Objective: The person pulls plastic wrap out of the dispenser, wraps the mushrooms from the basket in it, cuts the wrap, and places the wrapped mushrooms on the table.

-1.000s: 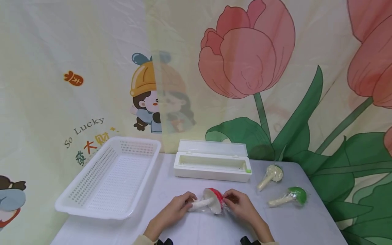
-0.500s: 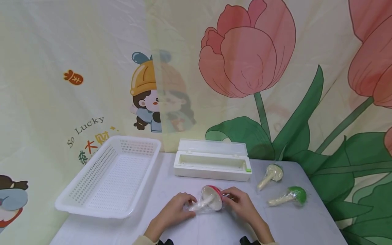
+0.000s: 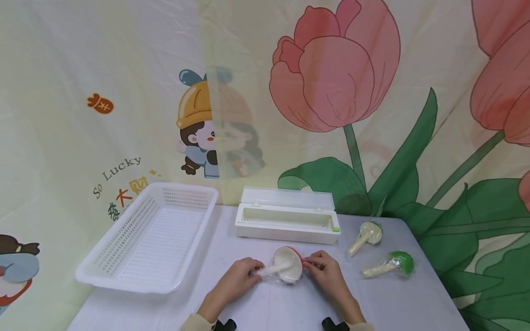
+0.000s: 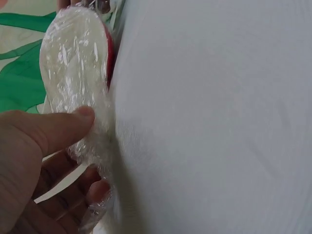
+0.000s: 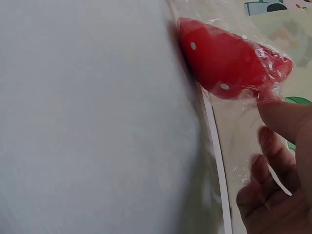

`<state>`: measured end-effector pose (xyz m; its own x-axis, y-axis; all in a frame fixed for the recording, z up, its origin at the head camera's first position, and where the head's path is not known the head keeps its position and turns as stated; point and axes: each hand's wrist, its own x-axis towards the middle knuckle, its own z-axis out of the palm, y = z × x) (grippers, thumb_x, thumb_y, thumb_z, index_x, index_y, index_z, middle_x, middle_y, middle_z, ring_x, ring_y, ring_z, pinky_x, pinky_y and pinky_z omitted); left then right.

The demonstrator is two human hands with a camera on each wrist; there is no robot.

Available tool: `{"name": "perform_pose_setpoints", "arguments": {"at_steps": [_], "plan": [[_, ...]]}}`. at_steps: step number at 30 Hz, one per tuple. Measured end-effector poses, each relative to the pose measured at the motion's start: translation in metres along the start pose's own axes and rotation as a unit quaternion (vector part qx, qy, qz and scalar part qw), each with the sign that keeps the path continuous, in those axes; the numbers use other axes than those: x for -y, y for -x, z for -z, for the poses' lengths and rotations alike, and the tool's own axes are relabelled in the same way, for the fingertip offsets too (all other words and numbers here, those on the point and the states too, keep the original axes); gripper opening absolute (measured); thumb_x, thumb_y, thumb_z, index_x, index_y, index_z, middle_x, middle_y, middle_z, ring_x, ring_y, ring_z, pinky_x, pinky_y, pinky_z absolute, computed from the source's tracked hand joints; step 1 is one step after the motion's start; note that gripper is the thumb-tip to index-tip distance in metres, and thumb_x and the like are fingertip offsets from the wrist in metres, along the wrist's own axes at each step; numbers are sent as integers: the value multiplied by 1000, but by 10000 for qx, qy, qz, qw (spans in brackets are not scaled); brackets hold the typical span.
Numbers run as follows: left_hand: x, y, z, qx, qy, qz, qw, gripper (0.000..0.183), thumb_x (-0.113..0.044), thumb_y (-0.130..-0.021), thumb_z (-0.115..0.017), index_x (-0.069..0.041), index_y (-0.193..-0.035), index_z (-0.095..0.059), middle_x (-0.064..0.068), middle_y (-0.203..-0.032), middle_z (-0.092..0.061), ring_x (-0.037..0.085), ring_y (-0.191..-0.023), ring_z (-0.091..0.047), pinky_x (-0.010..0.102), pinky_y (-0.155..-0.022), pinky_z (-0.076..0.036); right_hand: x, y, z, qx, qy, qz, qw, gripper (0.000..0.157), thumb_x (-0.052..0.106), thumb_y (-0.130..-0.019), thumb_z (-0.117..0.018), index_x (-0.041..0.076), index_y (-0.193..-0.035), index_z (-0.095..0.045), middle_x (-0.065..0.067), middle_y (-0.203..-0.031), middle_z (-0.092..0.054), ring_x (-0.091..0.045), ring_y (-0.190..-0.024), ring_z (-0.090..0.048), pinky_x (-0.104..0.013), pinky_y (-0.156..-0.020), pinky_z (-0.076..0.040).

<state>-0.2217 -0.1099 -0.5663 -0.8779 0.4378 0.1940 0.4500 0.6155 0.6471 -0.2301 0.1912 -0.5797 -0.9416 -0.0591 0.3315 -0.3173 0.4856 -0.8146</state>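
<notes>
A toy mushroom (image 3: pixel 288 265) with a red, white-dotted cap and a pale stem lies between both hands, wrapped in clear plastic. In the head view its cap points right and its pale underside faces me. The left hand (image 3: pixel 239 277) holds the stem end; the left wrist view shows its thumb (image 4: pixel 73 126) on the wrapped stem and other fingers curled behind. At the cap side, the right hand (image 3: pixel 327 272) pinches the plastic by the red cap (image 5: pixel 229 61) between thumb and finger. Its other fingers are loosely bent and partly blurred.
A white perforated basket (image 3: pixel 128 287) stands at the left. Behind the hands is a long white box (image 3: pixel 285 233) with its clear lid (image 3: pixel 285 198) raised. To the right lie two more wrapped toy mushrooms, one pale (image 3: pixel 366 238) and one green-capped (image 3: pixel 391 265). A printed curtain hangs behind.
The red mushroom has turned and shifted slightly away from me, showing more of its cap's underside. The left hand's grip on the stem loosened, then closed again. The right hand stayed by the cap.
</notes>
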Motion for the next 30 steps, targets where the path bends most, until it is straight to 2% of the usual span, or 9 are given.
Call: {"name": "perform_pose_setpoints", "arguments": {"at_steps": [4, 9, 14, 16, 18, 21, 25, 28, 30], "plan": [[-4, -1, -5, -202, 27, 94, 9997, 32, -8, -82, -84, -7, -112, -75, 1, -98, -72, 7, -84, -61, 24, -73, -52, 3, 1, -6, -134, 79, 230, 9996, 15, -2, -81, -83, 8, -93, -83, 8, -79, -62, -2, -70, -53, -21, -59, -48], [-6, -5, -11, -491, 57, -130, 9987, 37, -3, -75, -87, -4, -110, -74, 6, -102, -74, 14, -92, -67, 29, -81, -56, 11, 3, -8, 258, -181, 109, 9994, 24, -6, -89, -72, 3, -111, -79, 6, -88, -68, -1, -77, -59, -20, -67, -54], [-5, -7, -13, -686, 669, -80, 9954, 36, 5, -75, -82, -6, -108, -74, 6, -101, -76, 14, -93, -69, 29, -82, -58, 18, 3, -3, 299, -568, 464, 9969, 34, 3, -93, -72, 5, -127, -71, -5, -100, -70, -5, -86, -65, -24, -74, -60], [-5, -7, -13, -667, 1004, -36, 9927, 38, 8, -75, -80, -7, -110, -72, 6, -100, -76, 12, -92, -69, 29, -82, -59, 20, 2, -1, 305, -617, 415, 9968, 34, 9, -92, -76, 8, -125, -72, -12, -111, -69, -7, -87, -66, -25, -74, -60], [-4, -6, -14, -617, 1183, 30, 9911, 39, 9, -76, -79, -8, -111, -71, 5, -98, -77, 10, -91, -69, 28, -81, -58, 20, 2, 0, 443, -721, 149, 9963, 33, 15, -91, -78, 11, -123, -73, -16, -125, -67, -10, -89, -68, -24, -74, -59], [-4, -5, -16, -559, 903, 94, 9943, 37, 5, -76, -81, -11, -108, -72, 2, -96, -77, 10, -89, -67, 27, -80, -55, 17, 2, -1, 781, -794, -265, 9934, 34, 17, -92, -78, 9, -125, -70, -19, -133, -65, -11, -90, -68, -24, -74, -59], [-4, -5, -18, -630, 322, 151, 9974, 30, -3, -78, -84, -13, -105, -76, 2, -100, -77, 14, -92, -68, 32, -80, -54, 13, 4, -4, 819, -860, -482, 9918, 29, 13, -94, -75, 8, -123, -70, -15, -119, -71, -9, -87, -69, -26, -70, -59], [-6, -7, -17, -679, 393, 215, 9967, 30, -3, -82, -81, -11, -110, -75, 5, -103, -77, 13, -90, -68, 30, -78, -56, 14, 3, -5, 460, -926, -513, 9933, 18, 8, -93, -75, 9, -111, -75, -10, -107, -74, -9, -81, -68, -26, -67, -59], [-7, -9, -16, -647, 654, 254, 9954, 29, -2, -86, -78, -10, -113, -72, 8, -103, -76, 10, -81, -65, 26, -70, -55, 16, 2, -6, 243, -949, -613, 9933, 12, 6, -93, -75, 9, -104, -77, -9, -99, -74, -10, -78, -67, -26, -66, -59]]}}
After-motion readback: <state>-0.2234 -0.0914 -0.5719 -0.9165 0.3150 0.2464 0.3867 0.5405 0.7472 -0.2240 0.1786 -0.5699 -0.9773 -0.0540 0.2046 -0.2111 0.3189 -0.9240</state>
